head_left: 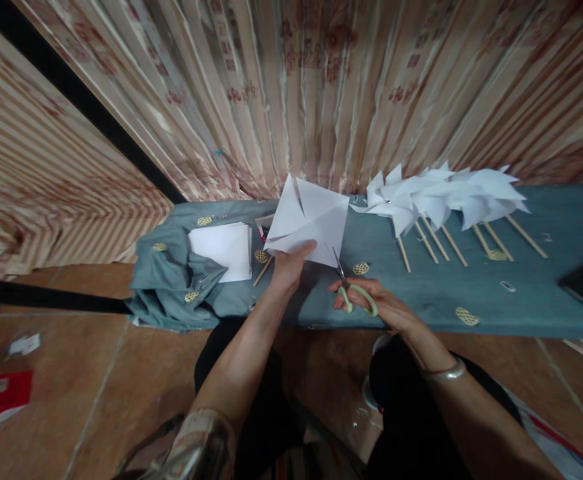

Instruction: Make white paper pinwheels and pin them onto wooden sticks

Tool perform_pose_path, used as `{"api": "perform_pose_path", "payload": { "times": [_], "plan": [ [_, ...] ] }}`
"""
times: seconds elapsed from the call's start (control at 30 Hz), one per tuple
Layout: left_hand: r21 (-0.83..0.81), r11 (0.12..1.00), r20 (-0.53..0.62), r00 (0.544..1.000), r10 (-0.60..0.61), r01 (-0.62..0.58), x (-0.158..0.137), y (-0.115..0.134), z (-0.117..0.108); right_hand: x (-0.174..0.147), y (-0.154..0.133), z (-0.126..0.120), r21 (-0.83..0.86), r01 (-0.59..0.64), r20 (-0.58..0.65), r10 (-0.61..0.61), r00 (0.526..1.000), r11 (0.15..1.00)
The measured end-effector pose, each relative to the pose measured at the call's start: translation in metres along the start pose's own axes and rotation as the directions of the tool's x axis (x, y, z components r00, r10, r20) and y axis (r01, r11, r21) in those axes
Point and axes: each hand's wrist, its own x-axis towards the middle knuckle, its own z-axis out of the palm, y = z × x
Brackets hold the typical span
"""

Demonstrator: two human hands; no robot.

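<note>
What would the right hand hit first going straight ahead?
Probably the white paper in the left hand: the right hand points scissors at the paper's near corner, though depth is unclear.

Faces a pleated beige curtain (pixel 261 87) with reddish motifs, darker toward the upper right. Shows two black poles (pixel 86 98) on the left, pale-jointed brown floor tiles (pixel 71 373) below, and a long table (pixel 431 293) draped in patterned blue-green cloth (pixel 536 287).
</note>
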Motion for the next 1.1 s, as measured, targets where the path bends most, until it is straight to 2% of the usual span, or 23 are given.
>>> {"api": "perform_pose_path", "payload": {
  "times": [0.27,0.53,0.7,0.93,1.1],
  "plan": [
    [0.009,1.0,0.046,0.999,0.018,-0.018,-0.002,-0.003,0.0,-0.002,-0.009,0.004,-0.019,-0.007,-0.021,0.007,1.0,1.0],
    [0.018,1.0,0.039,0.999,0.003,-0.004,-0.002,-0.001,0.0,0.0,-0.006,0.002,-0.026,-0.014,0.015,0.014,1.0,1.0],
    [0.03,0.999,0.034,0.999,0.012,-0.013,-0.001,-0.003,0.0,-0.001,-0.009,0.003,-0.038,-0.025,-0.005,0.025,1.0,0.999],
    [0.071,0.997,0.034,0.999,0.024,-0.026,-0.001,-0.002,-0.001,0.002,0.001,0.003,-0.014,-0.014,-0.03,0.014,0.999,1.0],
    [0.08,0.996,0.03,0.999,0.034,-0.036,-0.001,-0.002,-0.003,0.003,0.002,0.002,0.02,-0.036,0.006,0.036,0.999,0.999]
  ]
}}
